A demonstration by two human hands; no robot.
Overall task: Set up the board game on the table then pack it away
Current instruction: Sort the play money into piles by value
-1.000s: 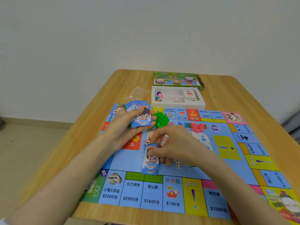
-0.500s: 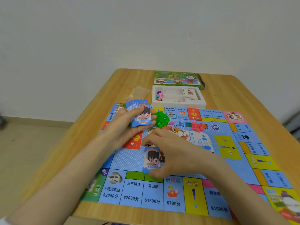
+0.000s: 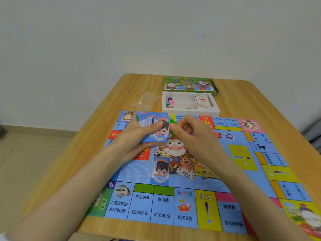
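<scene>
Banknotes (image 3: pixel 159 136) fan in left hand (image 3: pixel 137 140), right hand (image 3: pixel 191 134) curled alongside.

Both forearms extend forward and converge. Left hand (image 3: pixel 137 139): palm up, thumb clamped across a fan of cards (image 3: pixel 160 134). Right hand (image 3: pixel 191 134): fingers curled, fingertips at the fan's right edge; contact not determinable.

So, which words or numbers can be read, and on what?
"10000": note in the left hand
"10000": note lying on the board
"上海火车站 $2000分": board square
"东方明珠 $2000分": board square
"宜山路 $1600分": board square
"所得税 $700分": board square
"命运": board square
"$1000分": board square
Too blurred: box lid, white card, far squares.
</scene>
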